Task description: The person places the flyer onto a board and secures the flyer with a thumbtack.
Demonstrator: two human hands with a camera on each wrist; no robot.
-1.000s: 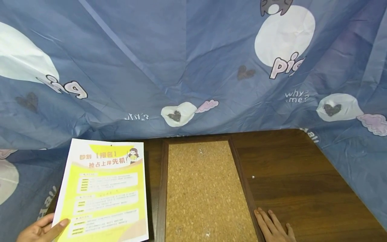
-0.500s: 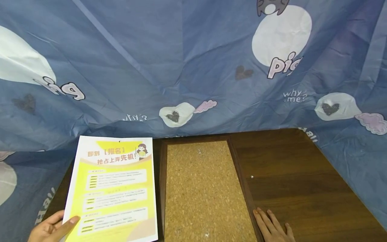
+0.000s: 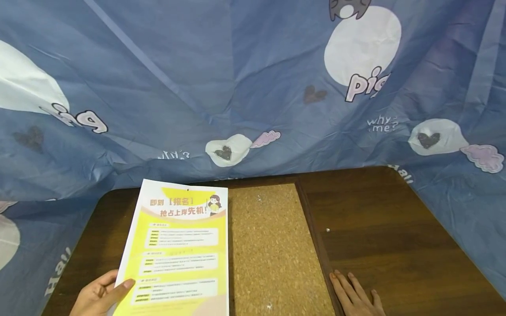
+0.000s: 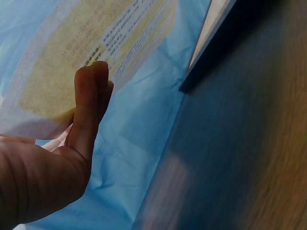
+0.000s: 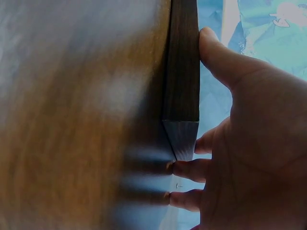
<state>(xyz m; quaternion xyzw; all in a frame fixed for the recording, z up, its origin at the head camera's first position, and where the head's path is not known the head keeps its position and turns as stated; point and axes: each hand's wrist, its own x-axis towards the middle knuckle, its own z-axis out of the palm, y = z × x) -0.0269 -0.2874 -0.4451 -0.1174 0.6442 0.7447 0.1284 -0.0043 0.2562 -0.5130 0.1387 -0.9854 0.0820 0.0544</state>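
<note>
Left hand (image 3: 99, 295) pinches yellow-and-white printed paper poster (image 3: 179, 263) by left edge; poster shifted right, now hiding most of left frame on brown-framed rectangular cork board (image 3: 278, 248). Contact unclear. Right hand (image 3: 357, 300), fingers straight, at board's right edge on bench (image 3: 399, 228).

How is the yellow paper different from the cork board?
The paper is yellow and white with printed writing; the cork board is speckled tan with no writing visible. The paper is held in the left hand; the cork board lies on the table. The cork board has a dark brown frame; the paper has none. Both look rectangular.
</note>
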